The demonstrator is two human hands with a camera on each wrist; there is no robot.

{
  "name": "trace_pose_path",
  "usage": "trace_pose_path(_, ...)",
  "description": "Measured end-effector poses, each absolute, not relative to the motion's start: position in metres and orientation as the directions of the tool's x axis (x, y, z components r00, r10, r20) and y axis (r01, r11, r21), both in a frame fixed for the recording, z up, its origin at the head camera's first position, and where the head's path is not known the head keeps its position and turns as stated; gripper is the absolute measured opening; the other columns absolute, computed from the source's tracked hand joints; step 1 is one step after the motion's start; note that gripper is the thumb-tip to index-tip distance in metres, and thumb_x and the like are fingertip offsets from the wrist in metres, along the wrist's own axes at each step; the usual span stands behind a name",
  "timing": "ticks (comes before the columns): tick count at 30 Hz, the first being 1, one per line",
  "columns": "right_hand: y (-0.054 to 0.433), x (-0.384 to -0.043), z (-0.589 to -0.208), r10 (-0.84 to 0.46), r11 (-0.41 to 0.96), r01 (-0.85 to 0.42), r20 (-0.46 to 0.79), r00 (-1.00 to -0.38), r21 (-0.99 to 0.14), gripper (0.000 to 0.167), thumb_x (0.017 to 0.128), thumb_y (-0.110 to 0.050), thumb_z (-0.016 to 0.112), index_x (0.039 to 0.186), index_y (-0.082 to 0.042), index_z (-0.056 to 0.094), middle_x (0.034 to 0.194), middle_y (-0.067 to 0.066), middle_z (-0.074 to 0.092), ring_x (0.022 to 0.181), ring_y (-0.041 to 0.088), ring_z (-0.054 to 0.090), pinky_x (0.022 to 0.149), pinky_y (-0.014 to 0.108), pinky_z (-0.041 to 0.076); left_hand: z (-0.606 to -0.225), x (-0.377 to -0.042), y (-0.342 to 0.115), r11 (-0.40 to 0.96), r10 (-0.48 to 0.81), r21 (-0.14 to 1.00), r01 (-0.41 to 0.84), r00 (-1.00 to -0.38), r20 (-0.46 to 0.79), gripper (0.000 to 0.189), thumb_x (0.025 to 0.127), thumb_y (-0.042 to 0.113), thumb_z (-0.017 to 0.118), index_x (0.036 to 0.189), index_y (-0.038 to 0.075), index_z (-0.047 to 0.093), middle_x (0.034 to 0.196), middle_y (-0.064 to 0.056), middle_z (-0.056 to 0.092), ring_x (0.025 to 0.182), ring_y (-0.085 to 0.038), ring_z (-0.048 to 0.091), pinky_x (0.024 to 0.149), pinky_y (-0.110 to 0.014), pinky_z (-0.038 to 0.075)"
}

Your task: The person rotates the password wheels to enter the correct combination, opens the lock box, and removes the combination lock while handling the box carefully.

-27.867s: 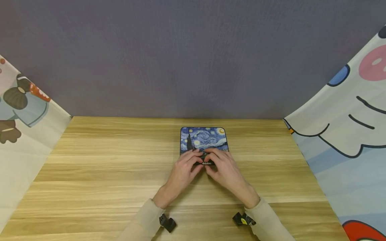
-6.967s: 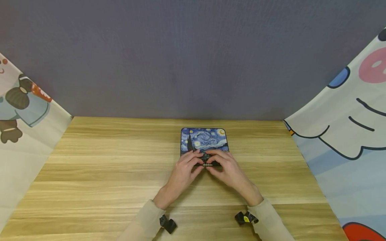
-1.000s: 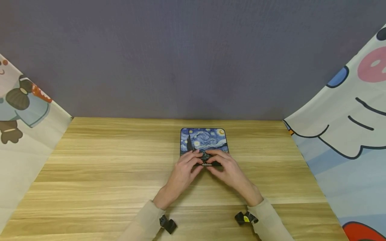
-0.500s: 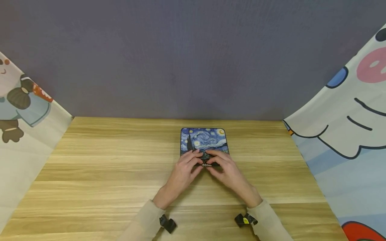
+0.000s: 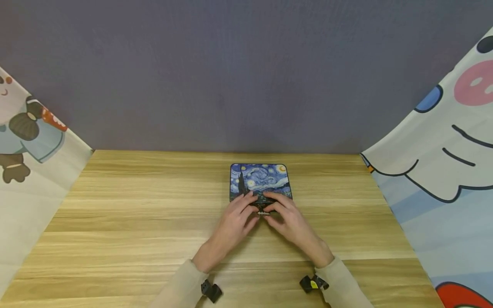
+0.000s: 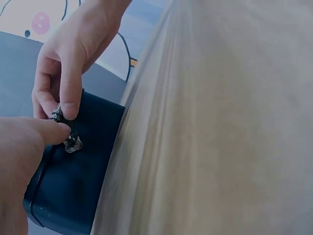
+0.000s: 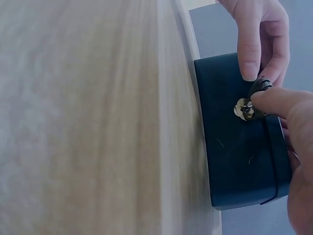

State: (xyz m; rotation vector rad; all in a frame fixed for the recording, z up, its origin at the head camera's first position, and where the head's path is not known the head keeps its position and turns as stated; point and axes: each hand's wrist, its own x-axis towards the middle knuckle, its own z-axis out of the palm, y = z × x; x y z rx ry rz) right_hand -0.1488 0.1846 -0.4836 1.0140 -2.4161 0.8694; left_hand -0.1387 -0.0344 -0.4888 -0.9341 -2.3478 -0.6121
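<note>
A dark box (image 7: 234, 166) with a swirling night-sky picture on its lid (image 5: 259, 177) sits on the table, lid down. From the metal clasp (image 6: 73, 144) on its front hangs a small combination padlock (image 7: 260, 86) with ridged dials, partly covered by fingers. My right hand (image 5: 295, 221) pinches the padlock; its thumb (image 7: 266, 101) lies across the lock near the clasp. On the other side, my left hand (image 5: 231, 220) has thumb and curled index finger at the lock's left end. The other fingers of both hands reach over the lid's front edge.
The wooden table (image 5: 146, 205) extends around the box. A grey wall (image 5: 231, 77) stands behind it, with printed cartoon curtains (image 5: 450, 149) at both sides. Each sleeve carries a small black wrist camera (image 5: 211, 291).
Over the last half second my left hand has drawn slightly down and left, its thumb lower beside the padlock. The right hand and box are nearly unmoved; both hands were at the lock throughout earlier frames.
</note>
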Motion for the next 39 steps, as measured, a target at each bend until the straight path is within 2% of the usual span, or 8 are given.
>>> trace_pose_path(8, 0.184, -0.148, -0.484, -0.505, 0.559, -0.737, 0.549, -0.666, -0.380, 0.026, 0.080, -0.007, 0.089, 0.097, -0.011, 0.069, 0.140, 0.012, 0.061, 0.127, 0.035, 0.060, 0.110, 0.052, 0.052, -0.487, -0.129, -0.037, 0.667, 0.436, 0.234, 0.708, -0.625, 0.648, 0.024, 0.084, 0.017, 0.087, 0.102, 0.009, 0.074, 0.127, -0.011, 0.070, 0.127, -0.029, 0.063, 0.113, -0.044, 0.051)
trace_pose_path(12, 0.184, -0.147, -0.482, -0.509, 0.577, -0.733, 0.544, -0.667, -0.360, 0.027, 0.079, -0.009, 0.089, 0.097, -0.012, 0.070, 0.141, 0.012, 0.060, 0.127, 0.035, 0.059, 0.111, 0.055, 0.050, -0.484, -0.125, -0.037, 0.657, 0.402, 0.271, 0.704, -0.631, 0.663, 0.020, 0.083, 0.016, 0.087, 0.098, 0.010, 0.074, 0.116, -0.007, 0.072, 0.111, -0.024, 0.069, 0.099, -0.038, 0.058)
trace_pose_path(14, 0.184, -0.146, -0.482, -0.509, 0.584, -0.732, 0.545, -0.667, -0.351, 0.027, 0.079, -0.009, 0.089, 0.097, -0.013, 0.070, 0.142, 0.012, 0.060, 0.127, 0.036, 0.059, 0.110, 0.056, 0.049, -0.482, -0.123, -0.036, 0.647, 0.380, 0.318, 0.693, -0.654, 0.655, 0.016, 0.084, 0.014, 0.086, 0.096, 0.011, 0.075, 0.106, -0.004, 0.072, 0.099, -0.020, 0.070, 0.090, -0.033, 0.061)
trace_pose_path(17, 0.184, -0.146, -0.482, -0.505, 0.592, -0.729, 0.546, -0.668, -0.344, 0.028, 0.078, -0.010, 0.090, 0.097, -0.013, 0.070, 0.142, 0.013, 0.060, 0.128, 0.036, 0.058, 0.111, 0.057, 0.048, -0.479, -0.121, -0.035, 0.622, 0.327, 0.459, 0.635, -0.743, 0.585, 0.008, 0.088, 0.011, 0.081, 0.094, 0.009, 0.075, 0.095, -0.002, 0.073, 0.085, -0.014, 0.070, 0.078, -0.026, 0.062)
trace_pose_path(22, 0.184, -0.145, -0.482, -0.502, 0.597, -0.729, 0.553, -0.665, -0.334, 0.027, 0.078, -0.010, 0.090, 0.096, -0.013, 0.071, 0.141, 0.013, 0.060, 0.127, 0.036, 0.058, 0.110, 0.057, 0.048, -0.476, -0.120, -0.033, 0.536, 0.243, 0.745, 0.396, -0.918, 0.313, 0.010, 0.098, 0.013, 0.070, 0.100, 0.005, 0.076, 0.090, -0.005, 0.076, 0.077, -0.013, 0.071, 0.067, -0.020, 0.061)
trace_pose_path(25, 0.184, -0.144, -0.482, -0.505, 0.599, -0.732, 0.556, -0.660, -0.325, 0.027, 0.077, -0.010, 0.090, 0.096, -0.014, 0.071, 0.141, 0.013, 0.060, 0.126, 0.036, 0.059, 0.109, 0.057, 0.049, -0.477, -0.124, -0.032, 0.417, 0.233, 0.886, 0.204, -0.966, 0.113, 0.020, 0.103, 0.018, 0.064, 0.107, 0.001, 0.075, 0.092, -0.010, 0.077, 0.076, -0.018, 0.073, 0.065, -0.022, 0.063)
trace_pose_path(31, 0.185, -0.144, -0.482, -0.512, 0.597, -0.731, 0.545, -0.664, -0.329, 0.027, 0.078, -0.010, 0.090, 0.097, -0.013, 0.070, 0.142, 0.013, 0.060, 0.128, 0.036, 0.058, 0.111, 0.058, 0.048, -0.481, -0.132, -0.028, 0.098, 0.233, 0.978, -0.183, -0.951, -0.202, 0.038, 0.105, 0.026, 0.062, 0.110, -0.010, 0.071, 0.095, -0.021, 0.076, 0.081, -0.028, 0.076, 0.072, -0.032, 0.067)
trace_pose_path(39, 0.183, -0.143, -0.479, -0.519, 0.610, -0.721, 0.521, -0.678, -0.330, 0.027, 0.078, -0.010, 0.089, 0.097, -0.014, 0.070, 0.143, 0.012, 0.059, 0.129, 0.035, 0.057, 0.113, 0.057, 0.047, -0.484, -0.137, -0.022, -0.150, 0.298, 0.894, -0.422, -0.881, -0.366, 0.041, 0.105, 0.024, 0.060, 0.113, -0.016, 0.065, 0.087, -0.014, 0.077, 0.071, -0.014, 0.075, 0.073, -0.030, 0.067)
